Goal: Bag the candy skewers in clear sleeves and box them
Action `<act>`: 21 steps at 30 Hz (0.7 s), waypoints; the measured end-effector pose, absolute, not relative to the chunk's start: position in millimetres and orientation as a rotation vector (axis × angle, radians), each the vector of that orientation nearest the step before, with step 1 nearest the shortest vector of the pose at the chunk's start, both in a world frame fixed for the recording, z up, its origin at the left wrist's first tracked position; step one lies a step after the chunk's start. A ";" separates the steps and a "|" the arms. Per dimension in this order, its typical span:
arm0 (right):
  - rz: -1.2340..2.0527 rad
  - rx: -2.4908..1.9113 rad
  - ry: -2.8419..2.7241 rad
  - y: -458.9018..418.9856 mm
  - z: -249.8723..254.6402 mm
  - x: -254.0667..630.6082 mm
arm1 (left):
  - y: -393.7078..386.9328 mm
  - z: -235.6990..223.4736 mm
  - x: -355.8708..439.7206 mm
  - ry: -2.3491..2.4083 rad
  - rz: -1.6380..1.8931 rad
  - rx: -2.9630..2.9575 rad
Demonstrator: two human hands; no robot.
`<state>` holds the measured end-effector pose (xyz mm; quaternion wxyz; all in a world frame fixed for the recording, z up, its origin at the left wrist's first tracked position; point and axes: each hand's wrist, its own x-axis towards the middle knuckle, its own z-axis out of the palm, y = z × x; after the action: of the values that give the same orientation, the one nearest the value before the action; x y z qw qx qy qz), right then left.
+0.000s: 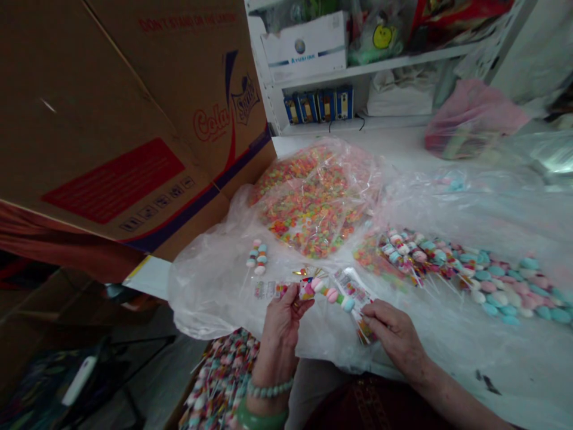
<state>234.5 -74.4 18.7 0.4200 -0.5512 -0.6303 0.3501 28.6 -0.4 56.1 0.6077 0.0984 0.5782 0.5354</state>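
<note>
My left hand is closed, its thumb and fingers pinching one end of a candy skewer with pink, green and blue marshmallow pieces. The skewer slants down towards my right hand. That hand is closed too, fingertips pinching the edge of a clear printed wrapper; part of the wrapper lies behind the skewer. Another printed wrapper lies flat just left of my left fingertips. Small gold twist ties rest beyond the skewer. Two marshmallow skewers lie side by side farther left.
A big clear bag of small orange and green candies sits at the back. Wrapped skewers and loose pastel marshmallows are on the right. A tall carton stands left; a box of finished skewers is below the table edge.
</note>
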 end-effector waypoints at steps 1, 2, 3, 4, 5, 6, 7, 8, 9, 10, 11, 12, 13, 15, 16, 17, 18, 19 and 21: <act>0.885 -1.377 -1.577 -74.3 18.1 234.9 | 0.2 54.2 27.6 1.333 1.226 0.197; 0.888 -1.371 -1.574 -74.4 17.7 235.2 | 0.7 52.4 27.0 1.320 1.217 0.166; 0.888 -1.366 -1.572 -74.5 17.5 235.5 | 1.2 51.0 26.8 1.300 1.210 0.136; 0.884 -1.362 -1.571 -74.6 17.5 235.7 | 1.7 50.1 27.0 1.281 1.203 0.109; 0.877 -1.359 -1.571 -74.7 17.8 236.0 | 2.1 49.6 27.4 1.265 1.203 0.080; 0.865 -1.356 -1.574 -74.9 18.2 236.2 | 2.3 49.5 28.0 1.253 1.204 0.053; 0.850 -1.352 -1.580 -75.1 18.7 236.4 | 2.5 49.8 28.7 1.247 1.208 0.028; 0.835 -1.348 -1.589 -75.4 19.2 236.5 | 2.6 50.2 29.3 1.241 1.208 0.005; 0.820 -1.344 -1.599 -75.6 19.5 236.6 | 2.6 50.7 29.7 1.235 1.202 -0.016; 0.803 -1.342 -1.610 -76.0 19.5 236.7 | 2.6 51.0 30.0 1.229 1.194 -0.037; 0.786 -1.342 -1.622 -76.3 19.1 236.7 | 2.5 51.0 30.2 1.223 1.188 -0.056; 0.767 -1.343 -1.636 -76.7 18.5 236.7 | 2.4 50.7 30.3 1.217 1.189 -0.074; 0.745 -1.344 -1.652 -77.2 17.5 236.8 | 2.3 50.1 30.5 1.210 1.194 -0.090; 0.692 -1.339 -1.694 -77.9 15.4 237.4 | 2.1 48.1 31.2 1.195 1.210 -0.101; 0.663 -1.327 -1.722 -78.3 14.7 237.9 | 2.1 46.8 31.8 1.191 1.217 -0.092; 0.634 -1.311 -1.754 -78.6 14.4 238.5 | 2.2 45.5 32.3 1.191 1.221 -0.068; 0.605 -1.297 -1.788 -78.9 14.7 239.2 | 2.3 44.3 32.7 1.193 1.233 -0.032; 0.575 -1.283 -1.821 -79.1 15.5 240.0 | 2.6 43.0 32.9 1.197 1.257 0.014; 0.517 -1.261 -1.874 -79.4 18.1 241.2 | 3.5 40.4 32.3 1.197 1.326 0.110</act>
<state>241.2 -79.4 18.1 0.4007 -0.4986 -0.7409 0.2044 32.3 3.5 40.4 0.6258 0.0480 0.5217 0.5779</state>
